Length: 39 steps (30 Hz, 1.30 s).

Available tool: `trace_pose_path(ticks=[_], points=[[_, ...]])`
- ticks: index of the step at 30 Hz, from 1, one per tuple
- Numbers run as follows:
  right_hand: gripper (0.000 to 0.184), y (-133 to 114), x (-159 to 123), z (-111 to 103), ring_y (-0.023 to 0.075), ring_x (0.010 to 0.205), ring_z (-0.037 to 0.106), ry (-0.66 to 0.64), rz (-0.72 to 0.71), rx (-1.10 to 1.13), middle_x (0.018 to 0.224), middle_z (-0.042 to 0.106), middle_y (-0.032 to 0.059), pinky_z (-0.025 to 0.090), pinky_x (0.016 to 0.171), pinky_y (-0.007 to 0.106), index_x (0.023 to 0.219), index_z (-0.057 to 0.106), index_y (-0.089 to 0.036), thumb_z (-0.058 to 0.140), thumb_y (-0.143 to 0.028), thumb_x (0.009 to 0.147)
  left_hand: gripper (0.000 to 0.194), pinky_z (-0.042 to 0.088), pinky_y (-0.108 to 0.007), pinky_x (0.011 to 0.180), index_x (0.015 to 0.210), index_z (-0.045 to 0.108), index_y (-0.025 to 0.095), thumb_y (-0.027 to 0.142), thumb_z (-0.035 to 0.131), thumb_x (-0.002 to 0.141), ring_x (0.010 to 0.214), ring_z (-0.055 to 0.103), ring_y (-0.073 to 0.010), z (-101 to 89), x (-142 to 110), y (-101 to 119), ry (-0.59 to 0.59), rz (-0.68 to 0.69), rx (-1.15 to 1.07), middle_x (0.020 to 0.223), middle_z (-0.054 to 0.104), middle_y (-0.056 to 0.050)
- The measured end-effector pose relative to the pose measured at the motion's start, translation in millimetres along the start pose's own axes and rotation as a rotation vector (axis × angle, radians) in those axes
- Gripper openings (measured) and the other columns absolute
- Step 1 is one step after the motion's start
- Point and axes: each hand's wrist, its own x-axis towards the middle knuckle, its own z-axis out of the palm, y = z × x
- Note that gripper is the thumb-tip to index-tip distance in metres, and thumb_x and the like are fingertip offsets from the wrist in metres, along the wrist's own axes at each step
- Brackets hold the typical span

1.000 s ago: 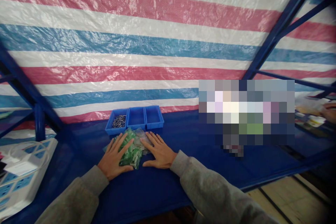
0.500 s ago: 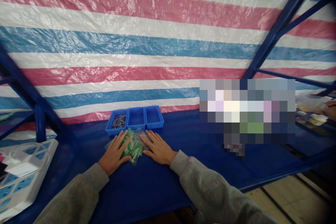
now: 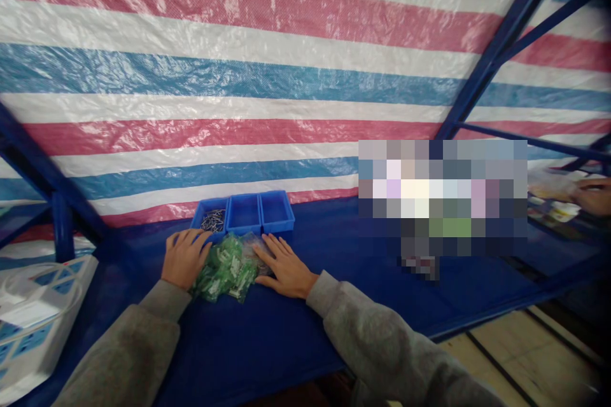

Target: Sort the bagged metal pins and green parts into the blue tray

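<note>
Green plastic packets (image 3: 228, 270) lie in a heap on the blue table, between my hands. My left hand (image 3: 185, 257) is at the heap's left edge, fingers apart and bent toward the tray, holding nothing that I can see. My right hand (image 3: 289, 267) lies with spread fingers over a clear plastic bag (image 3: 255, 247) on the heap's right side; what is in the bag is partly hidden. Just behind, a blue three-compartment tray (image 3: 244, 224) has metal screws or nails (image 3: 213, 220) in its left compartment. Nothing shows in the middle and right compartments.
A white power strip (image 3: 52, 331) with blue sockets and a cable sits at the left. Blue frame posts (image 3: 496, 57) rise at both sides before a striped plastic sheet (image 3: 238, 89). Pixelated blur covers the table's right. Another person's hand (image 3: 594, 196) is at far right.
My left hand has come off the green packets and moved left, beside the heap, uncovering more of it. My right hand stays nearly in place. The view has shifted slightly.
</note>
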Motion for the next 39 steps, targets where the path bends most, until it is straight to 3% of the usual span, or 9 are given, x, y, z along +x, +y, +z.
trace_pose_path(ticks=[5,9,17,21,24,27,32,37,39], points=[[0.073,-1,0,-3,0.0287,0.139,0.006,-0.002,-0.006,0.004,0.151,0.007,0.0135,0.013,0.111,0.049,0.144,0.021,-0.02,0.035,-0.062,0.086,0.029,0.032,-0.043,0.084,0.111,0.057,0.019,0.026,0.048,0.084,0.099,0.053,-0.0281,4.7,15,-8,-0.017,-0.004,0.085,0.106,0.062,-0.013],[0.069,-2,-1,-5,0.0281,0.138,0.009,0.031,-0.018,0.002,0.151,0.011,0.0131,0.015,0.11,0.049,0.143,0.023,-0.019,0.037,-0.058,0.088,0.015,0.032,-0.04,0.077,0.089,0.062,0.02,0.023,0.049,0.082,0.086,0.055,-0.0261,6.5,19,-19,-0.065,0.108,0.07,0.086,0.065,-0.009],[0.055,-6,8,-22,0.0242,0.128,0.032,0.303,-0.02,0.097,0.136,0.039,0.0132,0.028,0.106,0.042,0.137,0.037,-0.017,0.046,-0.043,0.089,0.014,0.032,-0.037,0.068,0.086,0.059,0.018,0.017,0.045,0.083,0.079,0.054,-0.0242,-13.6,15,-19,0.133,0.087,0.066,0.083,0.064,-0.008],[0.042,-12,29,-37,0.0218,0.116,0.045,0.497,0.123,0.311,0.123,0.052,0.0112,0.035,0.101,0.04,0.129,0.047,-0.018,0.041,-0.038,0.092,0.012,0.033,-0.037,0.071,0.088,0.057,0.018,0.02,0.046,0.085,0.083,0.053,-0.0244,-35.4,20,7,0.216,0.074,0.042,0.087,0.064,-0.008],[0.049,-13,48,-48,0.0169,0.091,0.059,0.494,0.238,0.645,0.108,0.061,0.0094,0.047,0.085,0.034,0.132,0.042,-0.016,0.037,-0.045,0.092,0.014,0.034,-0.037,0.071,0.09,0.057,0.018,0.02,0.044,0.086,0.083,0.053,-0.0232,-43.9,18,40,0.198,0.133,-0.042,0.088,0.064,-0.008],[0.057,-9,60,-54,0.0171,0.086,0.062,0.445,0.304,0.822,0.104,0.064,0.0092,0.05,0.076,0.031,0.132,0.042,-0.014,0.04,-0.052,0.089,0.02,0.036,-0.038,0.072,0.093,0.058,0.017,0.02,0.04,0.089,0.084,0.054,-0.0226,-38.8,10,69,0.177,0.168,-0.141,0.091,0.064,-0.01],[0.064,-1,61,-51,0.0195,0.087,0.062,0.506,0.359,0.728,0.101,0.065,0.0091,0.05,0.078,0.034,0.133,0.043,-0.013,0.049,-0.053,0.084,0.023,0.039,-0.043,0.085,0.103,0.057,0.019,0.027,0.04,0.09,0.098,0.055,-0.0246,-13.5,1,88,0.214,0.105,-0.265,0.1,0.062,-0.011],[0.07,-2,52,-46,0.0232,0.099,0.057,0.561,0.325,0.44,0.115,0.059,0.0131,0.047,0.086,0.037,0.14,0.031,-0.013,0.051,-0.049,0.084,0.09,0.028,-0.052,0.104,0.141,0.016,0.013,0.059,0.056,0.074,0.134,0.023,-0.0346,7.5,2,97,0.251,-0.09,-0.375,0.143,0.027,-0.019],[0.071,-6,49,-44,0.0232,0.101,0.056,0.558,0.28,0.338,0.114,0.058,0.0119,0.046,0.088,0.037,0.142,0.027,-0.015,0.052,-0.047,0.084,0.099,0.025,-0.054,0.106,0.143,0.005,0.013,0.062,0.055,0.073,0.137,0.015,-0.0355,15.3,3,98,0.206,-0.095,-0.405,0.148,0.017,-0.019]])
